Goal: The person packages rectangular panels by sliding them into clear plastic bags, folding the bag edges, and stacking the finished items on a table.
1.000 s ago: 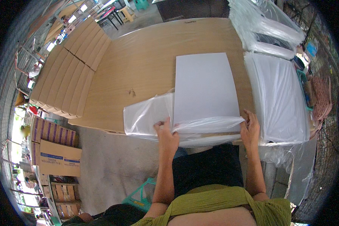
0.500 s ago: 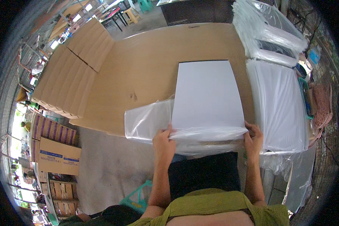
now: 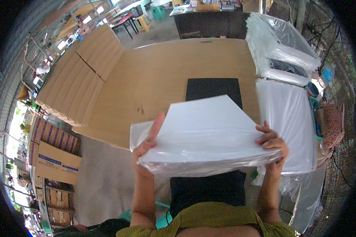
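Observation:
Between my hands is a white board (image 3: 209, 118), raised and tilted, its near part inside a clear plastic sleeve (image 3: 209, 160). My left hand (image 3: 143, 152) grips its left side through the plastic, forefinger stretched along the edge. On the opposite side my right hand (image 3: 276, 147) has its fingers curled over the board's edge and the plastic. Behind the white board, a black board (image 3: 213, 89) lies flat on the brown tabletop (image 3: 158, 75), its near part hidden. More clear plastic (image 3: 137, 131) lies beside my left hand.
Brown cardboard boxes (image 3: 71, 83) line the table's left side. Plastic-covered white sheets (image 3: 286, 122) are stacked at the right, with plastic-wrapped bundles (image 3: 284, 47) beyond. A green stool (image 3: 162, 219) stands low by my left arm; a striped carton (image 3: 57, 164) sits farther left.
The white board has been lifted and drawn toward me, uncovering the black board. My hands have moved apart and up its sides, and the plastic now covers more of it.

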{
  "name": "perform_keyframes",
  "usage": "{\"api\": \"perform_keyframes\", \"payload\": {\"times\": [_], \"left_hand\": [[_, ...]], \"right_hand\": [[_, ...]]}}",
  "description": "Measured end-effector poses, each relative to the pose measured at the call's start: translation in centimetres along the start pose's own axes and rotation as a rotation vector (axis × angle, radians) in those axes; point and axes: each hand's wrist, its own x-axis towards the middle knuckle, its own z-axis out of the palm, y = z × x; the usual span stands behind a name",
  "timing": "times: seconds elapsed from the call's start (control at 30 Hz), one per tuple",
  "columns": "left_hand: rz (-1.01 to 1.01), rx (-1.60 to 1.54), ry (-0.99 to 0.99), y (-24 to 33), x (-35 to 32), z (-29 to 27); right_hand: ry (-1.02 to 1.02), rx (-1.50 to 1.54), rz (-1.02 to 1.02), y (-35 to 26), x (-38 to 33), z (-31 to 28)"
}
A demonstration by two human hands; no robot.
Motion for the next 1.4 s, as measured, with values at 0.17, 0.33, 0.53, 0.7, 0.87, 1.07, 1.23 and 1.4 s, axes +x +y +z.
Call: {"api": "perform_keyframes", "payload": {"times": [0.17,0.33,0.53,0.7,0.87,1.07,1.23,1.4], "left_hand": [[0.295,0.471,0.310,7.4,3.9,2.9],[0.669,0.509,-0.025,9.3,10.5,5.4],[0.772,0.609,0.034,6.6,15.0,2.0],[0.646,0.660,0.084,1.9,15.5,-4.5],[0.632,0.685,0.280,-4.6,14.2,-6.0],[0.678,1.305,0.090,-1.8,6.9,0.2],[0.150,1.434,0.023,-2.9,0.7,-1.3],[-0.171,1.145,-0.263,-5.8,-4.6,-5.3]], "right_hand": [[0.354,-0.121,0.049,-0.6,8.3,-1.0],[0.365,-0.002,0.077,0.1,14.9,0.8],[0.393,-0.200,0.017,3.6,14.2,0.6],[0.397,-0.275,0.113,6.8,10.1,-0.3],[0.539,-0.022,0.276,10.2,6.1,1.5],[0.259,-0.255,0.287,6.8,5.6,0.2],[-0.501,-0.688,0.413,-1.2,1.3,0.4],[-0.189,-0.744,0.660,1.0,-4.2,0.3]]}}
